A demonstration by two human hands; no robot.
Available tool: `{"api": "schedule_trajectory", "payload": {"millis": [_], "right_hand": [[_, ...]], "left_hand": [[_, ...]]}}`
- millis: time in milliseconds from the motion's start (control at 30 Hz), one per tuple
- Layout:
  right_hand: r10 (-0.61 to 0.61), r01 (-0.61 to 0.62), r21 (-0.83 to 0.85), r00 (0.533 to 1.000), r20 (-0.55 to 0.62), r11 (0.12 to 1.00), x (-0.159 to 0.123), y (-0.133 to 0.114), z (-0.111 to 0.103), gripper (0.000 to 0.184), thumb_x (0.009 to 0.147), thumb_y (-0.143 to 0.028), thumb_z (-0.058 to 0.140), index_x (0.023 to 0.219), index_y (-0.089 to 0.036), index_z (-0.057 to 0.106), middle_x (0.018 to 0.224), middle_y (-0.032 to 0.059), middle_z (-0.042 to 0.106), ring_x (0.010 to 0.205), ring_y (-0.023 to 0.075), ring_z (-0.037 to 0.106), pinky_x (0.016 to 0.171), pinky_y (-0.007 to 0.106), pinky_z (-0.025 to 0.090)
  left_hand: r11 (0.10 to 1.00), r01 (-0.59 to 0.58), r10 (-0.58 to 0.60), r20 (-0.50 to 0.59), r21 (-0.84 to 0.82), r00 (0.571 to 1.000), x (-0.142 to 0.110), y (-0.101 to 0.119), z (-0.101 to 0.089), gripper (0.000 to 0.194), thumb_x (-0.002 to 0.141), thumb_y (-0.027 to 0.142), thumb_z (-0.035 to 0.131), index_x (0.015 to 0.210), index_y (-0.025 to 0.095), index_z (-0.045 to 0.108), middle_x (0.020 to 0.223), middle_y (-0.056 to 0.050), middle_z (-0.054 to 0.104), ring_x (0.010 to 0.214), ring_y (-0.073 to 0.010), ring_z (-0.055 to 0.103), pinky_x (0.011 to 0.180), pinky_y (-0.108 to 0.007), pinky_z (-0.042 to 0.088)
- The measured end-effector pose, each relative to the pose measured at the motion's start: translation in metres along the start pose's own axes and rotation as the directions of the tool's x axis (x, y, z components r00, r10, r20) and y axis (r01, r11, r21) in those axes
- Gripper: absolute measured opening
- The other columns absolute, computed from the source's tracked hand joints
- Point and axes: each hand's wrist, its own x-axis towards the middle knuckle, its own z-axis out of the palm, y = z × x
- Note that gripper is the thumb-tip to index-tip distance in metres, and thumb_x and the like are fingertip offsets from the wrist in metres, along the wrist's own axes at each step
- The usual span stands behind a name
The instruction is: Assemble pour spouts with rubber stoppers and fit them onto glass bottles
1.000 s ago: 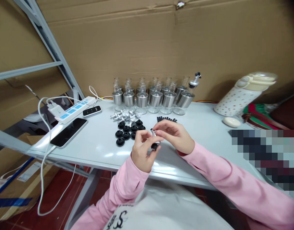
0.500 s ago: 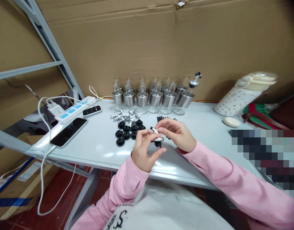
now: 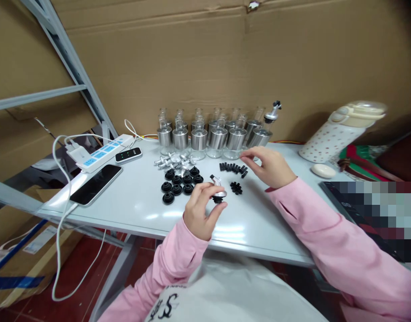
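My left hand (image 3: pixel 200 214) grips a pourer stopper (image 3: pixel 220 194) between fingers and thumb. It has a silver dome, a thin spout with a black tip, and a ribbed black plug below. My right hand (image 3: pixel 270 166) hovers to the right, fingertips close together in a pinch; whether something tiny sits between them I cannot make out. Below its fingertips lie a row of short black tubes (image 3: pixel 232 167) and a cluster of small black caps (image 3: pixel 236 188). Left of the stopper are several black ribbed plugs (image 3: pixel 177 190) and a pile of silver spouts (image 3: pixel 173 161).
Glass bottles with steel sleeves (image 3: pixel 199 138) stand in rows at the back; the rightmost carries a fitted pourer (image 3: pixel 271 115). At left are a phone (image 3: pixel 96 185), power strip (image 3: pixel 103 154) and small black device (image 3: pixel 128 155). A dotted flask (image 3: pixel 339 132) and white oval object (image 3: pixel 323 170) stand right.
My right hand has left the stopper and moved up and to the right, uncovering the black tubes and caps. My left hand keeps hold of the stopper, nearly still.
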Motion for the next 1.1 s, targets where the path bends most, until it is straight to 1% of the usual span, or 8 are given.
{"api": "schedule_trajectory", "payload": {"millis": [100,267,433,667,733,833,933,1100], "right_hand": [[0.056,-0.030,-0.178,0.988,0.141,0.984,-0.001,0.015,0.003,0.011,0.075,-0.022,0.052,0.070,-0.018,0.062,0.070,0.0045,0.064,0.068,0.0194,0.056,0.064,0.031,0.040],[0.267,-0.153,-0.365,0.920,0.286,0.918,-0.005,0.011,0.006,0.013,0.073,-0.028,0.055,0.070,-0.019,0.064,0.072,0.0022,0.065,0.066,0.0169,0.056,0.060,0.027,0.037],[0.412,-0.259,-0.425,0.853,0.320,0.867,-0.005,0.003,0.007,0.018,0.070,-0.036,0.060,0.074,-0.019,0.065,0.073,0.0019,0.066,0.064,0.0166,0.056,0.055,0.026,0.035],[0.442,-0.274,-0.437,0.827,0.348,0.856,-0.005,0.005,0.007,0.014,0.072,-0.028,0.056,0.074,-0.019,0.067,0.072,0.0040,0.065,0.066,0.0184,0.056,0.057,0.027,0.035],[0.422,-0.303,-0.331,0.816,0.394,0.894,-0.003,0.005,0.002,0.014,0.072,-0.026,0.055,0.072,-0.018,0.066,0.070,0.0041,0.065,0.065,0.0172,0.055,0.060,0.028,0.037],[0.266,-0.370,0.076,0.783,0.563,0.926,0.000,0.000,-0.010,0.021,0.072,-0.035,0.058,0.070,-0.015,0.063,0.067,0.0032,0.063,0.064,0.0147,0.054,0.064,0.027,0.040],[0.010,-0.418,0.463,0.750,0.661,0.782,0.001,-0.014,-0.020,0.030,0.069,-0.044,0.063,0.072,-0.014,0.061,0.071,0.0030,0.061,0.067,0.0133,0.053,0.066,0.027,0.042],[-0.230,-0.445,0.675,0.709,0.667,0.588,-0.003,-0.036,-0.021,0.026,0.073,-0.038,0.064,0.073,-0.013,0.058,0.071,0.0009,0.055,0.064,0.0092,0.048,0.063,0.025,0.039]], "left_hand": [[1.000,0.006,-0.006,0.000,0.011,1.000,0.000,0.000,-0.001,0.022,0.079,0.012,0.056,0.101,0.017,0.055,0.096,-0.007,0.053,0.087,-0.0138,0.055,0.076,-0.025,0.048],[1.000,0.016,-0.016,0.003,0.017,1.000,0.000,0.001,-0.001,0.023,0.079,0.009,0.054,0.101,0.016,0.053,0.095,-0.006,0.052,0.089,-0.0137,0.054,0.079,-0.025,0.046],[0.994,0.069,-0.074,-0.063,-0.079,0.995,-0.003,-0.003,0.002,0.025,0.078,0.004,0.045,0.099,0.017,0.045,0.102,-0.009,0.048,0.099,-0.0185,0.052,0.080,-0.031,0.046],[0.993,0.097,-0.101,-0.047,-0.074,0.994,-0.003,-0.002,0.002,0.023,0.075,0.003,0.040,0.093,0.017,0.043,0.100,-0.008,0.045,0.097,-0.0194,0.051,0.082,-0.036,0.043],[0.994,0.104,-0.106,-0.047,-0.038,0.993,-0.002,0.001,0.000,0.021,0.076,0.003,0.039,0.092,0.016,0.043,0.099,-0.008,0.044,0.096,-0.0185,0.051,0.081,-0.034,0.042],[0.995,0.099,-0.099,-0.049,0.007,0.994,-0.001,0.003,-0.002,0.020,0.077,0.003,0.037,0.090,0.016,0.044,0.097,-0.008,0.042,0.094,-0.0161,0.048,0.079,-0.030,0.040],[0.996,0.084,-0.082,-0.050,0.043,0.995,-0.001,0.005,-0.003,0.021,0.080,0.004,0.034,0.091,0.017,0.046,0.094,-0.006,0.041,0.095,-0.0149,0.045,0.082,-0.029,0.039],[0.993,0.085,-0.087,0.021,0.080,0.996,-0.001,0.009,-0.002,0.017,0.084,0.011,0.035,0.096,0.017,0.046,0.094,-0.006,0.038,0.093,-0.0157,0.042,0.081,-0.029,0.039]]}}
